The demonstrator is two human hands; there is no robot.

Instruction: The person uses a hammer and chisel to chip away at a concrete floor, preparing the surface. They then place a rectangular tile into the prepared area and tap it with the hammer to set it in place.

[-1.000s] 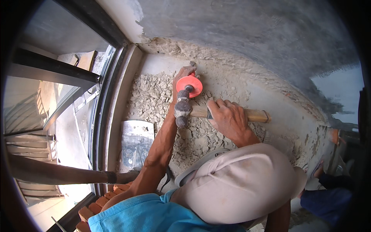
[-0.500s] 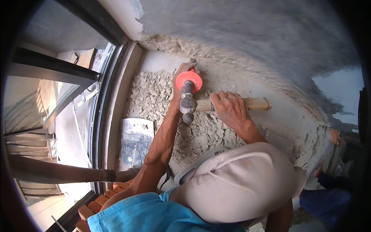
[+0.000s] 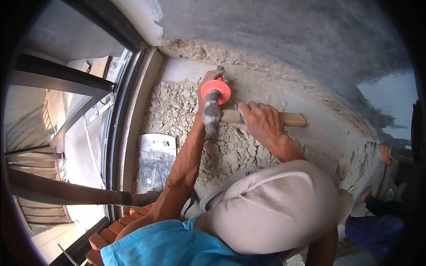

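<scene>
My left hand (image 3: 207,79) is closed around a chisel with a round red hand guard (image 3: 218,91), its tip against the foot of the plastered wall. The guard hides part of the fingers. My right hand (image 3: 262,122) grips a hammer by its pale wooden handle (image 3: 293,119). The dark steel hammer head (image 3: 212,116) is slightly blurred and lies over the chisel's struck end, close above my left forearm. I cannot tell whether the two touch. Broken grey mortar rubble (image 3: 173,102) covers the floor below both hands.
A dusty metal plate (image 3: 156,155) lies by the black-framed window (image 3: 116,128). Another person's arm (image 3: 66,191) reaches in from the left, beside stacked red bricks (image 3: 116,228). At the far right are another person's foot (image 3: 366,193) and dark blue trousers (image 3: 372,232).
The hammer has shifted slightly left, with its head now blurred and tilted over the chisel. My right hand moved with it. My left hand stays almost in place on the chisel.
</scene>
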